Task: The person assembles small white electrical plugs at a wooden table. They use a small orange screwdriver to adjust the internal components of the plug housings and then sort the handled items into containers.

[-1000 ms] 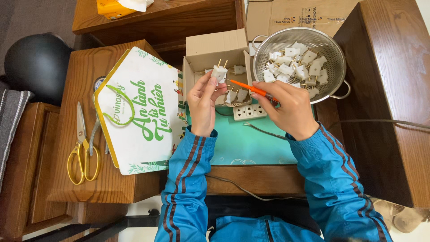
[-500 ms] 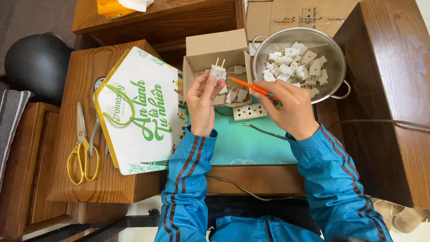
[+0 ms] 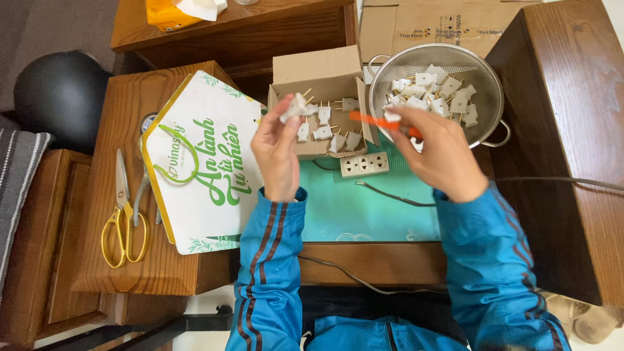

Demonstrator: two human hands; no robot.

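Head view showed your left hand (image 3: 278, 151) raised over the open cardboard box (image 3: 318, 71), its fingertips pinched on a small white plug (image 3: 294, 107) with the prongs pointing up and away. Your right hand (image 3: 437, 153) was closed around an orange-handled tool (image 3: 376, 121), its tip near the rim of the metal colander (image 3: 486, 78), which was full of more white plugs (image 3: 432, 91). To do this well, you would want the plug held firmly and turned toward the tool before bringing the two together. A white power strip (image 3: 364, 164) lay on the teal mat (image 3: 364, 211) just below the box. Yellow-handled scissors (image 3: 122, 208) and a white printed bag (image 3: 205, 162) rested on the wooden side table (image 3: 97, 260) to your left, with a dark round helmet-like object (image 3: 62, 94) beyond.
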